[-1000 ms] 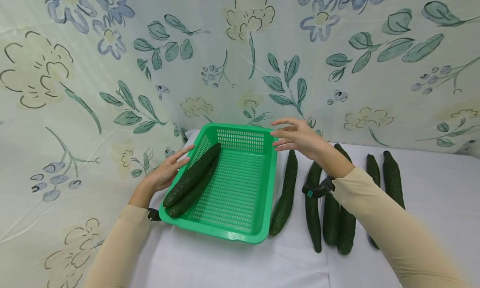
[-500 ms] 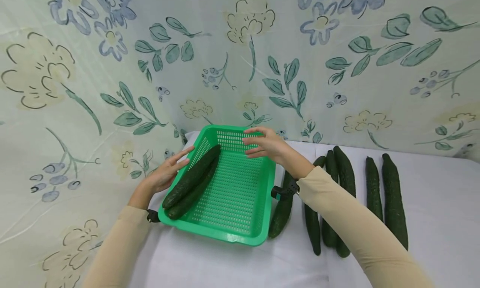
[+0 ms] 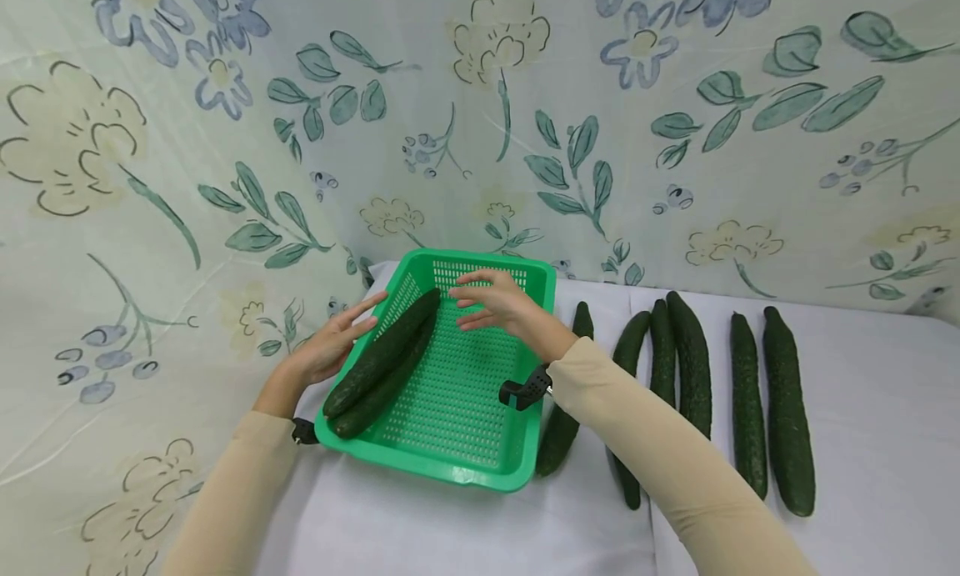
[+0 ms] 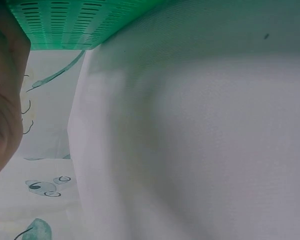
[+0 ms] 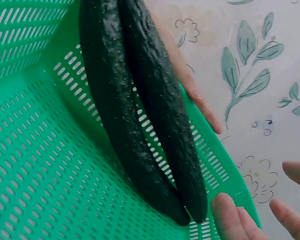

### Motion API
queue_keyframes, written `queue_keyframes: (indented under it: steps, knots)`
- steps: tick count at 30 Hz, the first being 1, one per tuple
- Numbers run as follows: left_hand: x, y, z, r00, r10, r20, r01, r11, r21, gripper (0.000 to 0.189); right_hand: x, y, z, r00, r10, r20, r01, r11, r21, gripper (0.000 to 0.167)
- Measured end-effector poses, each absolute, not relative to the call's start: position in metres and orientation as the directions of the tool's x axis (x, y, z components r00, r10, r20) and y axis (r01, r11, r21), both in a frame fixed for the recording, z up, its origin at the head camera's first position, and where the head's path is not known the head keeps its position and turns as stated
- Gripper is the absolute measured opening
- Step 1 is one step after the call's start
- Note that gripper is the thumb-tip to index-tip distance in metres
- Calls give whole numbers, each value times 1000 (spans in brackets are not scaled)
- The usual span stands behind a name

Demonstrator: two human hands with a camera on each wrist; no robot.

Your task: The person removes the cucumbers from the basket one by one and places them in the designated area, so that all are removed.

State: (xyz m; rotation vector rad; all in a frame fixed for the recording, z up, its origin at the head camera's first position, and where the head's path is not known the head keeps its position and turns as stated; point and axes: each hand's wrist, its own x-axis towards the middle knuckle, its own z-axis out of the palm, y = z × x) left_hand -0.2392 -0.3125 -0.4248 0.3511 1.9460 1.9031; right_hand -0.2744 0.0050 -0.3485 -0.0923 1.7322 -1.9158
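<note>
A green plastic basket [image 3: 450,474] stands tilted slightly on the white cloth, with two dark green cucumbers [image 3: 384,351] lying side by side along its left wall. My left hand [image 3: 326,355] rests against the outside of the left rim, its fingers straight. Over the basket hangs my right hand [image 3: 497,303], fingers spread and holding nothing, just right of the cucumbers' far ends. In the right wrist view its fingertips [image 5: 230,215] appear close to the tips of both cucumbers [image 5: 165,105]. The left wrist view catches only part of the left hand [image 4: 2,95] below the basket wall [image 4: 90,22].
Right of the basket, one cucumber [image 3: 558,438] lies partly behind the right forearm. Several more cucumbers [image 3: 688,351] lie in loose rows farther right, including two at the far right [image 3: 787,409]. A floral cloth [image 3: 480,126] hangs behind the table.
My right hand has moved left, from beside the basket's right rim to over its inside. The left hand stays at the left rim, and the cucumbers have not moved.
</note>
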Motion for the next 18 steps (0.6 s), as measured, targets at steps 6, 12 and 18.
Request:
queue_keyframes:
  steps: [6, 12, 18]
  knots:
    - [-241, -311, -425, -894, 436, -105, -90, 56, 994, 54, -272, -9, -353, -856, -407, -318, 364, -39, -931, 43]
    - [-241, -311, -425, -894, 434, -113, -105, 42, 994, 54, -265, -25, -361, -840, -420, -344, 405, -63, -912, 50]
    - [-240, -310, -426, -890, 442, -109, -111, 22, 994, 55, -260, -42, -370, -829, -427, -361, 426, -64, -902, 58]
